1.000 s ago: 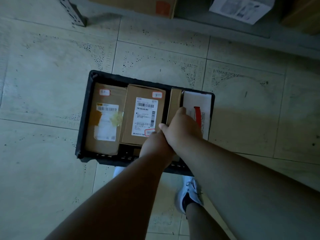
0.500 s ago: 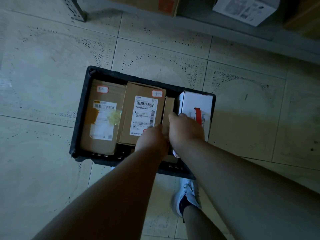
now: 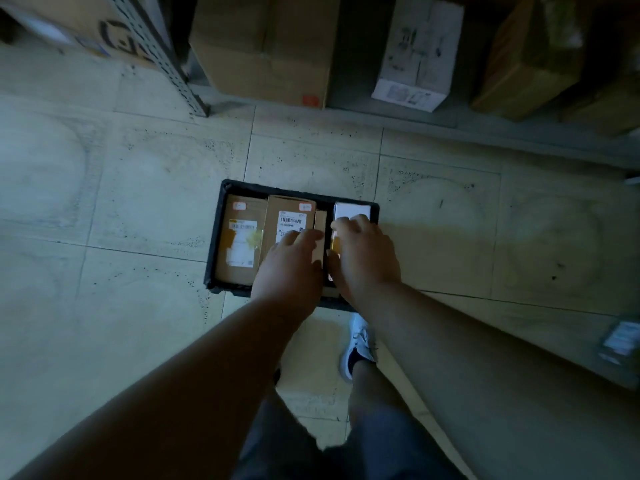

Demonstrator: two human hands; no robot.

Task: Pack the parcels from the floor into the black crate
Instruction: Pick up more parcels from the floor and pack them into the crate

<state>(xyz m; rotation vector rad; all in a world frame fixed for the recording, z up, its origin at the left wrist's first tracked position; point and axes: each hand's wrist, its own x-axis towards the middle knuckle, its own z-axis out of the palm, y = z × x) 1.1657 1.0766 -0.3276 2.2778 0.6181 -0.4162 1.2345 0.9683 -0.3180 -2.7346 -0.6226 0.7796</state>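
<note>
Black plastic forms the crate [image 3: 221,237], which sits on the pale tiled floor [image 3: 104,202] just ahead of the person's white shoe [image 3: 358,344], its long axis running left to right across the view. Four parcels fill it side by side, each with its long axis pointing away from the person: a brown labelled parcel [image 3: 240,244] at the left, a second brown parcel [image 3: 289,216] with a barcode label beside it, a thin brown parcel [image 3: 320,220] standing on edge, and a white parcel [image 3: 351,211] at the right end. The left hand [image 3: 292,261] lies flat on the second brown parcel, fingers [image 3: 308,235] spread loosely and gripping nothing. The right hand [image 3: 363,258] rests over the white parcel, fingers curled down onto its top; whether it truly grips the box I cannot tell. A shelf [image 3: 381,109] with cardboard boxes [image 3: 263,46] runs along the far side
</note>
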